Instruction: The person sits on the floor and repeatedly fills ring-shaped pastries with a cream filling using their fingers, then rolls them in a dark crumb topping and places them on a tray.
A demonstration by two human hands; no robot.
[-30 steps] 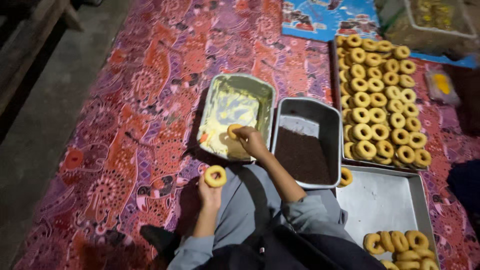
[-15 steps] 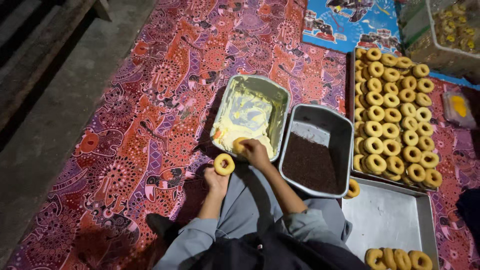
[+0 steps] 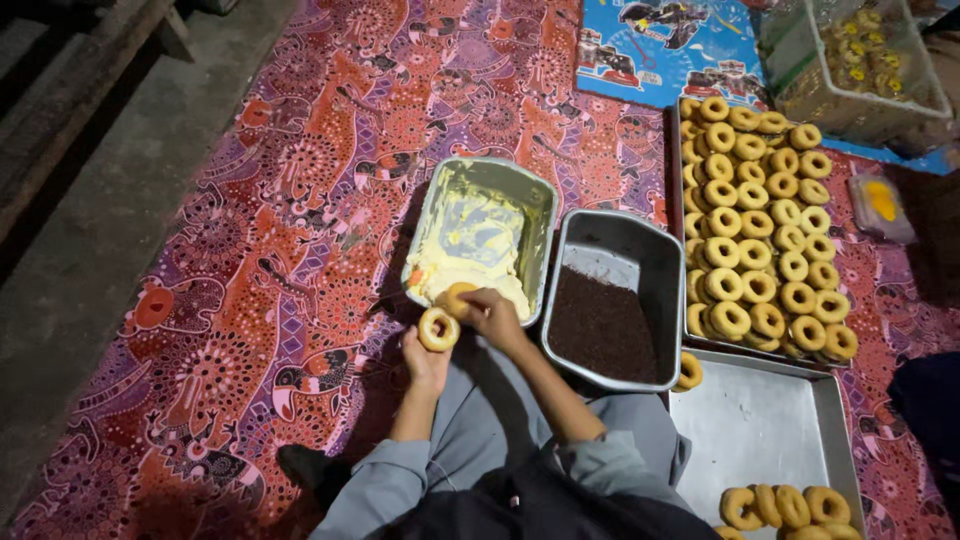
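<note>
Mat (image 3: pixel 300 260): patterned cloth under everything; a smear or crumb dropped here would hide in the print.
Full tray (image 3: pixel 765 230): packed with plain doughnuts near your right elbow; a wide swing could nudge the lone doughnut (image 3: pixel 688 372) lying at its corner.
Sprinkle pan (image 3: pixel 615 300): dark sprinkles just beside the cream pan, walls nearly touching; cream dripping across would likely clump them.
Cream pan (image 3: pixel 480 235): pale cream heaped at the near end, where your right hand works.
Right hand (image 3: pixel 492 312): fingers closed on a doughnut (image 3: pixel 458 298) at the cream; press hard and it may tear.
Left hand (image 3: pixel 425 360): pinching a second doughnut (image 3: pixel 438 329) upright above your knee, by fingertips only, so it could slip.
Hidden: the dipped doughnut's underside, and the lower tray (image 3: pixel 760 440), cut off at the frame edge.
</note>
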